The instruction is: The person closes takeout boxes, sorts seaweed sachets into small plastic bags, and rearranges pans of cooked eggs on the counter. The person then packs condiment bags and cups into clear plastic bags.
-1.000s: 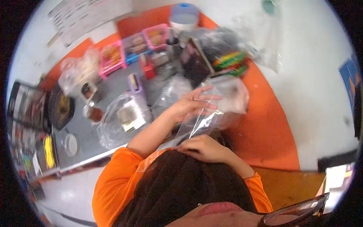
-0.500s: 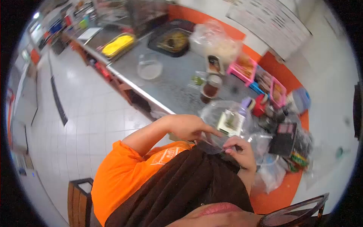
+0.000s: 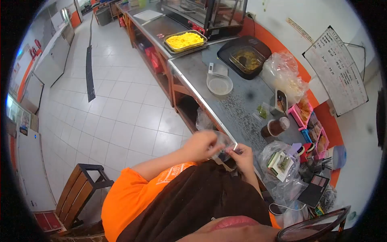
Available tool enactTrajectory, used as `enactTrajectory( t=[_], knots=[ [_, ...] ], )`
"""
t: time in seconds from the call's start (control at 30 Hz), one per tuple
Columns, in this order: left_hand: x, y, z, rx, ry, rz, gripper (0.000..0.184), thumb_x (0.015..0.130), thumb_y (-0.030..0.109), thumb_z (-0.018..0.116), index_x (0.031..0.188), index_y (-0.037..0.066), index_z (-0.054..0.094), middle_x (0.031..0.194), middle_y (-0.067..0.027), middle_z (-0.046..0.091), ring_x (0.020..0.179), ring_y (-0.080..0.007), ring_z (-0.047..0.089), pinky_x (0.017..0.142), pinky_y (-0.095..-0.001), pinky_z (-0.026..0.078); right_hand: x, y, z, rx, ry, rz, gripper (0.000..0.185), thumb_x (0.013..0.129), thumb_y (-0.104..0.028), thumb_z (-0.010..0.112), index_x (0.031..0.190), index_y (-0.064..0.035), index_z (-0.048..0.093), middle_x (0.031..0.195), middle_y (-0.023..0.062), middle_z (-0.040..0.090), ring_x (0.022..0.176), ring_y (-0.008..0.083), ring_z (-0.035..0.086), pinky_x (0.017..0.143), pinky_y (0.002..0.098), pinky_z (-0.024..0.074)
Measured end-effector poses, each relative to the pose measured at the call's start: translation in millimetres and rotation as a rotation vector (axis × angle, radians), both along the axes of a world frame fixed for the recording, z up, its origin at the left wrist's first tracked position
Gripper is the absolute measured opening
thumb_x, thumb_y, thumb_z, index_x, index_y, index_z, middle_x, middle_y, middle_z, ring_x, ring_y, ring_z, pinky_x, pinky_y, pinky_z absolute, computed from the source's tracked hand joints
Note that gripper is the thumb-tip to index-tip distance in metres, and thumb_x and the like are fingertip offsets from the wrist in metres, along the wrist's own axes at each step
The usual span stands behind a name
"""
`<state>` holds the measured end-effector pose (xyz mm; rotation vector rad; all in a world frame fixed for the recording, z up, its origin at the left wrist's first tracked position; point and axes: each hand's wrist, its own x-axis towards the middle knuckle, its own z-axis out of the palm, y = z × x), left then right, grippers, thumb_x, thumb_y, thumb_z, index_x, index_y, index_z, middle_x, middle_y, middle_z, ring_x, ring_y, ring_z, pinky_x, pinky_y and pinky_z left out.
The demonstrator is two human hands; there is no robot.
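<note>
Pinching thin, clear plastic film [image 3: 221, 142], the right hand [image 3: 242, 156] has its fingertips together; the left hand [image 3: 199, 146] is curled but blurred, its grip unclear from here. The film sits between them, beside the grey, metal-trimmed counter's [image 3: 238, 105] front edge.

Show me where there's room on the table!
Bare grey table lies between the round dish and small green packet. Another patch sits between the scale and yellow-filled tray. Past the brown cup, clear bags and pink baskets crowd it.
</note>
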<state>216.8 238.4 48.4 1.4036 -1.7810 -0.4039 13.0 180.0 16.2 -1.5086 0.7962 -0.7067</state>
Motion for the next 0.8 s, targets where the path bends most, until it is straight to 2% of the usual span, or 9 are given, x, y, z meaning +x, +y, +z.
enactTrajectory(
  t=[0.07, 0.2, 0.27, 0.4, 0.5, 0.53, 0.7, 0.8],
  knots=[
    [-7.8, 6.9, 2.7, 0.391, 0.115, -0.205, 0.028, 0.076, 0.022, 0.068, 0.075, 0.001, 0.051, 0.068, -0.0127, 0.052, 0.063, -0.0260, 0.053, 0.056, -0.0333, 0.041, 12.0, 7.0, 4.0, 0.135, -0.013, -0.060, 0.009, 0.083, -0.004, 0.059, 0.084, 0.0039, 0.062, 0.081, 0.0083, 0.064, 0.071, 0.0102, 0.058, 0.065, 0.0231, 0.0472],
    [-13.6, -0.7, -19.9, 0.177, 0.309, -0.167, 0.027, 0.079, 0.024, 0.066, 0.073, 0.001, 0.053, 0.068, -0.0124, 0.054, 0.065, -0.0248, 0.055, 0.058, -0.0328, 0.043, 33.1, 19.2, 19.0, 0.425, -0.247, -0.219, 0.010, 0.079, -0.004, 0.064, 0.077, 0.0047, 0.060, 0.080, 0.0091, 0.063, 0.072, 0.0118, 0.058, 0.066, 0.0242, 0.0476],
    [-9.5, -4.8, -16.7, 0.157, 0.315, -0.199, 0.024, 0.080, 0.022, 0.064, 0.075, 0.000, 0.056, 0.071, -0.0126, 0.056, 0.068, -0.0259, 0.057, 0.060, -0.0334, 0.044, 21.3, 12.0, 19.8, 0.372, -0.193, -0.127, 0.010, 0.079, -0.004, 0.064, 0.078, 0.0047, 0.060, 0.078, 0.0089, 0.062, 0.072, 0.0121, 0.058, 0.067, 0.0246, 0.0474],
    [-16.1, -6.7, -12.2, 0.088, 0.125, -0.327, 0.016, 0.081, 0.016, 0.061, 0.080, 0.001, 0.059, 0.078, -0.0120, 0.058, 0.073, -0.0280, 0.058, 0.064, -0.0346, 0.045, 2.8, -4.6, 10.1, 0.342, -0.152, -0.012, 0.013, 0.080, -0.007, 0.064, 0.084, 0.0044, 0.061, 0.079, 0.0072, 0.061, 0.073, 0.0114, 0.057, 0.067, 0.0239, 0.0460],
    [-26.3, -12.1, -9.1, 0.071, 0.227, -0.340, 0.012, 0.080, 0.012, 0.061, 0.078, 0.001, 0.057, 0.074, -0.0115, 0.055, 0.070, -0.0279, 0.056, 0.061, -0.0350, 0.045, -2.4, -6.0, -3.9, 0.349, -0.266, -0.035, 0.013, 0.079, -0.008, 0.065, 0.083, 0.0038, 0.061, 0.077, 0.0059, 0.061, 0.071, 0.0107, 0.056, 0.066, 0.0233, 0.0450],
    [-29.5, -13.9, -6.8, 0.086, 0.273, -0.338, 0.012, 0.080, 0.011, 0.061, 0.078, 0.001, 0.056, 0.072, -0.0113, 0.054, 0.069, -0.0280, 0.056, 0.061, -0.0353, 0.044, -3.2, -5.2, 1.5, 0.340, -0.239, -0.043, 0.013, 0.079, -0.009, 0.066, 0.081, 0.0031, 0.061, 0.075, 0.0052, 0.060, 0.070, 0.0104, 0.056, 0.064, 0.0232, 0.0447],
    [-39.6, -26.9, -11.7, 0.004, 0.186, -0.313, 0.015, 0.076, 0.011, 0.064, 0.074, 0.000, 0.053, 0.070, -0.0111, 0.051, 0.067, -0.0290, 0.054, 0.058, -0.0367, 0.043, -18.1, -18.2, 26.6, 0.196, -0.086, 0.014, 0.016, 0.076, -0.014, 0.070, 0.074, -0.0001, 0.062, 0.070, 0.0018, 0.059, 0.065, 0.0087, 0.053, 0.059, 0.0230, 0.0418],
    [-47.7, -36.1, -16.6, -0.059, 0.119, -0.310, 0.016, 0.070, 0.008, 0.065, 0.069, 0.002, 0.051, 0.067, -0.0100, 0.049, 0.064, -0.0280, 0.052, 0.056, -0.0367, 0.041, -33.6, -35.6, -4.7, 0.075, 0.040, 0.096, 0.018, 0.073, -0.016, 0.073, 0.072, -0.0016, 0.062, 0.068, -0.0003, 0.058, 0.063, 0.0071, 0.051, 0.057, 0.0222, 0.0389]
  ],
)
